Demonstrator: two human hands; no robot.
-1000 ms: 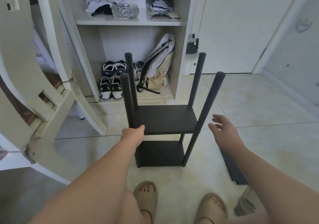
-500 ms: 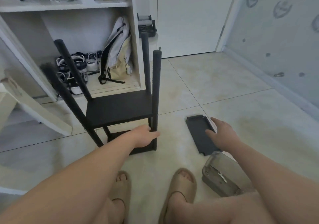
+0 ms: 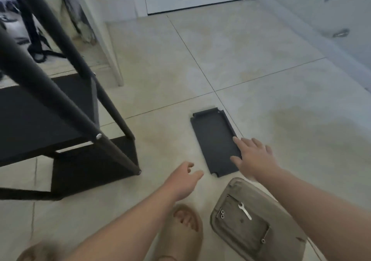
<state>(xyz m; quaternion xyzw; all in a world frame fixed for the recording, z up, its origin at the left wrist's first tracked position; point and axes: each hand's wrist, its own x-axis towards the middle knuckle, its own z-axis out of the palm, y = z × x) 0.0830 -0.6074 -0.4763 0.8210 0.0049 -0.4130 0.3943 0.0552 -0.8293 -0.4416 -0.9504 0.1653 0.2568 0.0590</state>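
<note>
A: Head view first, and it's the only one. How far along is the rack?

B: The black rack (image 3: 60, 120) stands on the tiled floor (image 3: 261, 69) at the left with two shelves already fixed between its posts. A bolt head shows at one joint. The posts run on past the upper shelf, so I'd judge another level is due.

A: And the piece for it?

B: That looks like the loose black panel (image 3: 213, 142), flat on the floor just right of the rack and not yet fitted.

A: The hands?

B: The right hand (image 3: 255, 158) has its fingers spread straight at the panel's near right edge, fingertips on it or just over it. I can't tell which, and it has no grip. The left hand (image 3: 184, 178) hangs relaxed and empty above the floor between rack and panel.

A: Hardware?

B: A beige tray (image 3: 253, 192) lies near the sandalled foot (image 3: 180, 230), holding a small wrench (image 3: 245, 210) and a few nuts (image 3: 222, 214). So, by my guess, what's left is lifting the panel, seating it on the posts and bolting it down
</note>
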